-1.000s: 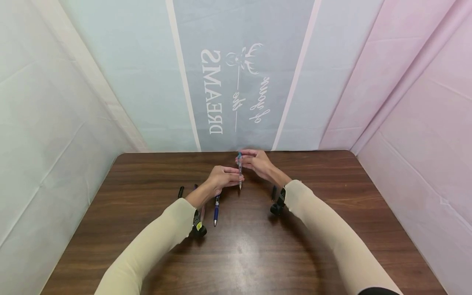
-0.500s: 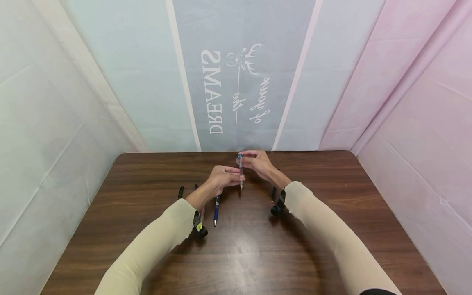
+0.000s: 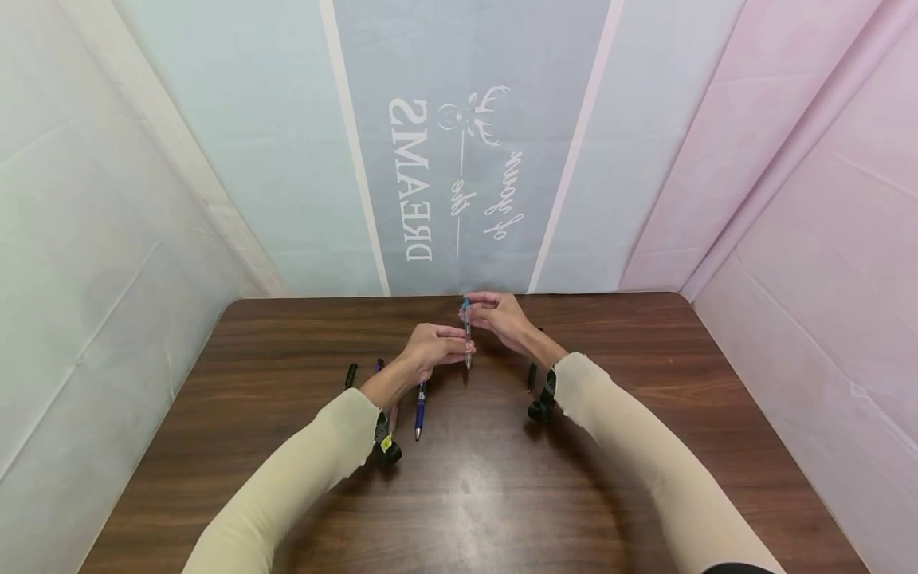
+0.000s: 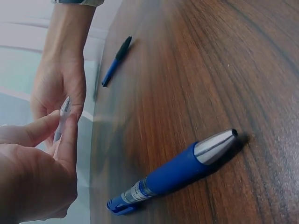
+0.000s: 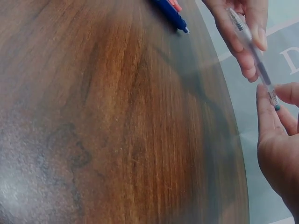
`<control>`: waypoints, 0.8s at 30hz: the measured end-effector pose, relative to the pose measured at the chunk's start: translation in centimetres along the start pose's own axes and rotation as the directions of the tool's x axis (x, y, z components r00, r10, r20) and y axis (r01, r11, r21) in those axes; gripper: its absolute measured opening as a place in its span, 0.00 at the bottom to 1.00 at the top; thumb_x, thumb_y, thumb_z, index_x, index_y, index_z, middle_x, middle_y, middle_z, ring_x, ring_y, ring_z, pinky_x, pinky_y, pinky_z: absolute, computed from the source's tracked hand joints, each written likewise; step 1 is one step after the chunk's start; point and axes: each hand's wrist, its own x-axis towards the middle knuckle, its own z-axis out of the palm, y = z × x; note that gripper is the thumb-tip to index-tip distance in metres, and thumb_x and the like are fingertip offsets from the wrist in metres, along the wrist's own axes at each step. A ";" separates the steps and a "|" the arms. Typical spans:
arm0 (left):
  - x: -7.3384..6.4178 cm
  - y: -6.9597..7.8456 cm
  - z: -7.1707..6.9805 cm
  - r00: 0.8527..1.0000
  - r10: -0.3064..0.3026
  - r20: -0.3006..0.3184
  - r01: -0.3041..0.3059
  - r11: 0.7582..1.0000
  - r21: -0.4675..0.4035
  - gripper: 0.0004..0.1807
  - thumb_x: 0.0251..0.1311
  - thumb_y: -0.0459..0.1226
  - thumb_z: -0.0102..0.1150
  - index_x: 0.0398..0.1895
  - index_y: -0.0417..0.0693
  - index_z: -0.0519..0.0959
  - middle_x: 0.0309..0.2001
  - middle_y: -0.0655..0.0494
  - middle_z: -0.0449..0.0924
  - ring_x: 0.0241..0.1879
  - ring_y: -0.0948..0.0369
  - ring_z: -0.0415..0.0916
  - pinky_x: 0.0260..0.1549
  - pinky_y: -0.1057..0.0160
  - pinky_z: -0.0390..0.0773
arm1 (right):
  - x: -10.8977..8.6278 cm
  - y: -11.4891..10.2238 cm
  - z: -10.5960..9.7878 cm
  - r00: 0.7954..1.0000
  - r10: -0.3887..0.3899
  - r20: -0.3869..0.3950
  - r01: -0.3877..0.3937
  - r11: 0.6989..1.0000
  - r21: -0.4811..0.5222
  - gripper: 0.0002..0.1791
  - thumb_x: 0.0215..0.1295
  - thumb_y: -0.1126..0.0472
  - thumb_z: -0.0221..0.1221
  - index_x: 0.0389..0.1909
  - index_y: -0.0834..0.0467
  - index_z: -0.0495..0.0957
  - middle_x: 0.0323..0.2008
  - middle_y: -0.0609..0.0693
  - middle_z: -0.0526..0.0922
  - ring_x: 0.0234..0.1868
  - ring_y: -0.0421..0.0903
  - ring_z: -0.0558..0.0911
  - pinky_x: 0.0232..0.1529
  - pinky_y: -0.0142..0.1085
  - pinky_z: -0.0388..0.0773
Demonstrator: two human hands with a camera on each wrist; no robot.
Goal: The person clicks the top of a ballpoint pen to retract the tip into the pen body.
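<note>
A clear-barrelled pen (image 3: 468,333) with a blue-green top is held between both hands near the table's far edge, tip toward the person. My left hand (image 3: 433,347) pinches its barrel close to the tip between thumb and fingers. Farther up, the fingers of my right hand (image 3: 500,316) pinch the coloured end. In the right wrist view the see-through barrel (image 5: 254,53) spans from one hand to the other. Just below the left hand lies a blue pen (image 3: 420,413) on the table, its silver tip also toward the person.
On the wooden table (image 3: 459,510), a black pen (image 3: 351,375) lies left of the left wrist, with more pens partly hidden beneath that forearm. A dark blue-and-black pen (image 4: 117,60) lies beside the right wrist. Fabric backdrops (image 3: 301,199) rise along the table's back and sides.
Both hands stay almost where they were, keeping the clear pen between them. The pen dipped slightly toward the person, then came back up a little.
</note>
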 end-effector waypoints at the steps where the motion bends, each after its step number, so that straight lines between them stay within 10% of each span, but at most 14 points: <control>1: 0.0 0.0 0.0 1.000 0.003 0.000 -0.003 1.000 0.002 0.21 0.65 0.20 0.65 0.60 0.20 0.77 0.42 0.36 0.90 0.39 0.56 0.90 0.47 0.57 0.89 | 0.0 0.0 0.0 1.000 0.004 0.002 -0.004 1.000 0.003 0.28 0.71 0.77 0.60 0.71 0.77 0.67 0.42 0.55 0.90 0.49 0.49 0.90 0.64 0.47 0.82; 24: -1.2 -0.2 -0.7 1.000 0.004 0.018 -0.006 0.997 0.075 0.16 0.66 0.21 0.66 0.55 0.21 0.81 0.41 0.37 0.90 0.40 0.55 0.91 0.46 0.56 0.89 | -1.3 -0.1 0.8 0.999 -0.011 0.030 0.011 1.000 -0.018 0.29 0.72 0.78 0.60 0.72 0.78 0.66 0.41 0.55 0.89 0.46 0.46 0.90 0.55 0.40 0.87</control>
